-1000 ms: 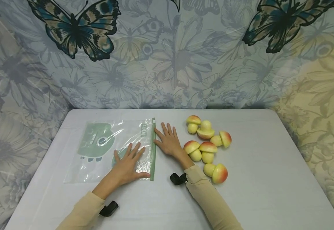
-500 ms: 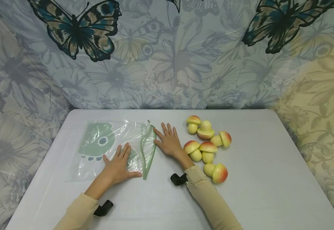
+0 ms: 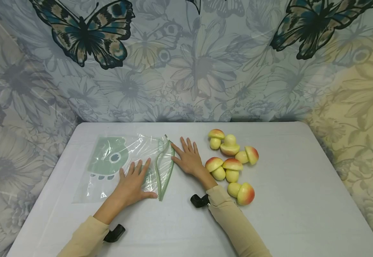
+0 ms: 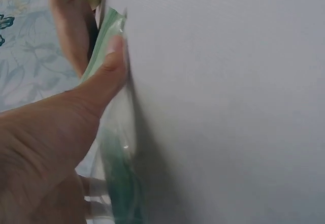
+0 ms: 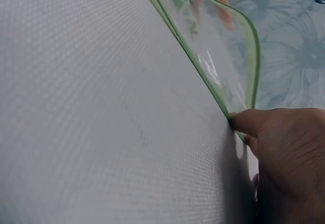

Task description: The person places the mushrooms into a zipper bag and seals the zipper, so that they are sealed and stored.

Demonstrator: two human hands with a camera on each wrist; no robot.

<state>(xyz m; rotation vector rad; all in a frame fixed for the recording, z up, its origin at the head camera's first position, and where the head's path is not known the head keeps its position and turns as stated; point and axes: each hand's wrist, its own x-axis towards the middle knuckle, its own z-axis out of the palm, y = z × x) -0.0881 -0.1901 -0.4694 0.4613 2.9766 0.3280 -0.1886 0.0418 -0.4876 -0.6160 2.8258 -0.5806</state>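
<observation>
A clear zip bag (image 3: 107, 157) with a green dinosaur-like print lies on the white table, its green-edged mouth facing right. In the right wrist view the bag's upper green rim (image 5: 258, 56) arches away from the lower one, so the mouth gapes. My left hand (image 3: 130, 187) rests on the bag near the mouth, fingers spread and thumb along the front edge. My right hand (image 3: 188, 159) lies with fingers extended, thumb and forefinger touching the green edge. Several toy mushrooms (image 3: 232, 170) with red-yellow caps lie just right of the right hand.
Black wrist-camera mounts (image 3: 200, 200) sit at both wrists, close to the tabletop. White table (image 3: 295, 200) extends right of the mushrooms. A flower-and-butterfly backdrop (image 3: 202, 67) stands directly behind the table's far edge.
My left hand has slid left on the bag, and the mouth's two green edges have come apart, the upper one bowing left. My right hand and the mushrooms have stayed put.
</observation>
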